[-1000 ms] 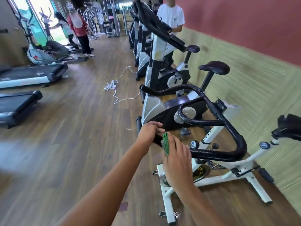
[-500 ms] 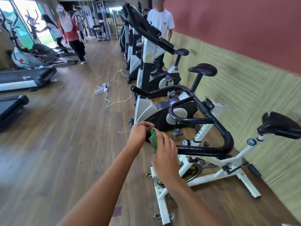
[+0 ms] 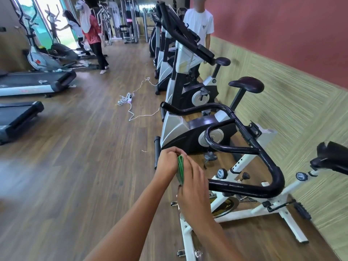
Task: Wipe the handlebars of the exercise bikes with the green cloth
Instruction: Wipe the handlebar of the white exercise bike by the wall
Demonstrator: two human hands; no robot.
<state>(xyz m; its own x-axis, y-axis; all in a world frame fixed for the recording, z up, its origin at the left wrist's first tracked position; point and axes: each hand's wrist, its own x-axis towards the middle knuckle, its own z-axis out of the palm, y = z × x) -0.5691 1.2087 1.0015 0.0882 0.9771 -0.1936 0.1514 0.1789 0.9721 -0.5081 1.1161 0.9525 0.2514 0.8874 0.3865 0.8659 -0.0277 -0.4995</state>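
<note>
A folded green cloth (image 3: 180,169) is pinched edge-up between my left hand (image 3: 167,160) and my right hand (image 3: 194,187), just off the near end of the black handlebars (image 3: 263,151) of a white spin bike (image 3: 243,167). Only a thin strip of the cloth shows between the two hands. My right hand hides the near bar tip. The handlebars loop back to a far tip (image 3: 163,105) pointing left. More exercise bikes (image 3: 180,68) stand in a row behind it along the wall.
A white power strip and cable (image 3: 128,100) lie on the wood floor left of the bikes. Treadmills (image 3: 33,83) line the left side. One person in a white shirt (image 3: 199,25) stands by the far bikes, and two people (image 3: 90,32) stand near the doorway.
The hands and cloth stay together at the bar's near end. The view has shifted a little, so the bike row sits slightly more to the left in frame.
</note>
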